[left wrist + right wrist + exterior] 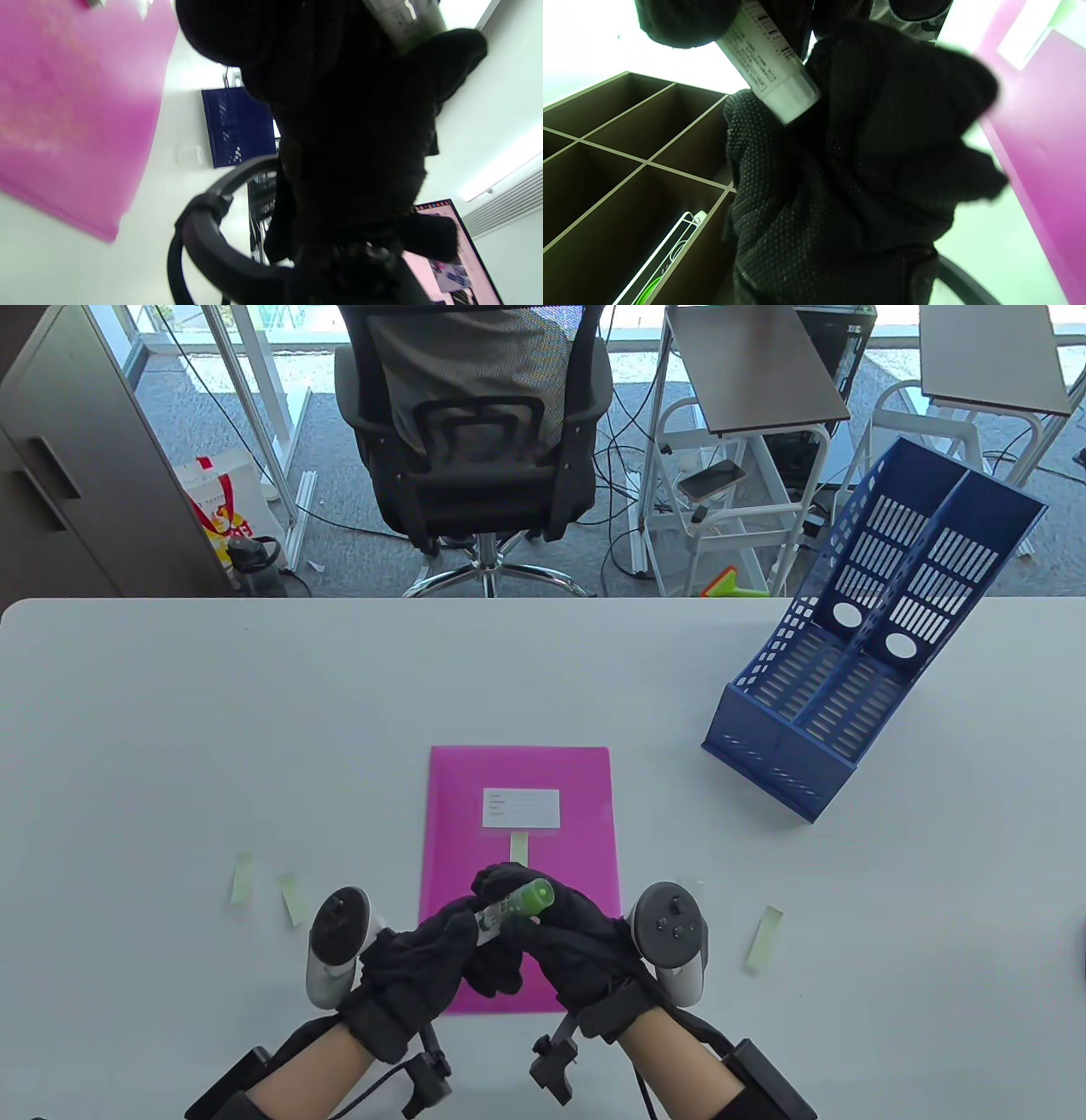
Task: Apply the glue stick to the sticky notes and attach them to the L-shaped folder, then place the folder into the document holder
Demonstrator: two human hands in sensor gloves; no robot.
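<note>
left hand (424, 954) curled round white end of glue stick (513, 906) | right hand (567, 937) gripping its green end | both above near edge of pink folder (519, 814), one note (519, 847) stuck on it | loose notes (242, 878) left, one right | blue holder (857, 645) far right

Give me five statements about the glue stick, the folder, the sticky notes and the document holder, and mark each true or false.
1. Both hands hold the glue stick above the pink folder. True: the left hand and the right hand both grip it.
2. The folder stands inside the blue document holder. False: it lies flat on the table, apart from the holder.
3. One sticky note lies on the folder below its white label. True.
4. All loose sticky notes lie right of the folder. False: two lie left, one right.
5. The holder's two compartments look empty. True.
</note>
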